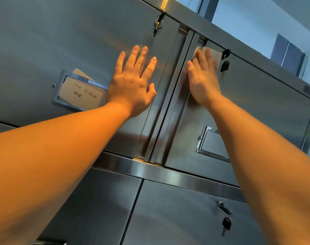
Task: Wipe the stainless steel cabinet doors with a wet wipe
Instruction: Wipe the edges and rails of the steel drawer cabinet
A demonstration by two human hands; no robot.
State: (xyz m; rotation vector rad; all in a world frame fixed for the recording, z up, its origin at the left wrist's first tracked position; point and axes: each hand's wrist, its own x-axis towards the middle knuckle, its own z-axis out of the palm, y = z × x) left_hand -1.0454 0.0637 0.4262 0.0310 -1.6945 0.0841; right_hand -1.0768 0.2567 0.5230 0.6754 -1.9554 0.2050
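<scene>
i see my left hand [133, 85] spread wide and flat, fingers straight, pressing on the upper left cabinet door [44, 41], just right of a label holder [80, 91] with a handwritten card in it. my right hand [202, 78] lies flat with straight fingers on the upper right cabinet door [265, 106], pressing the wet wipe [215, 53] against the steel near the door's top left corner; the wipe shows pale and blurred past my fingertips. just right of the wipe a black key [225, 65] hangs from the lock [225, 53]. another key [158, 22] sits in the left door's lock. below, two lower doors [168, 218] show, the right one with a key [226, 223] hanging too.
</scene>
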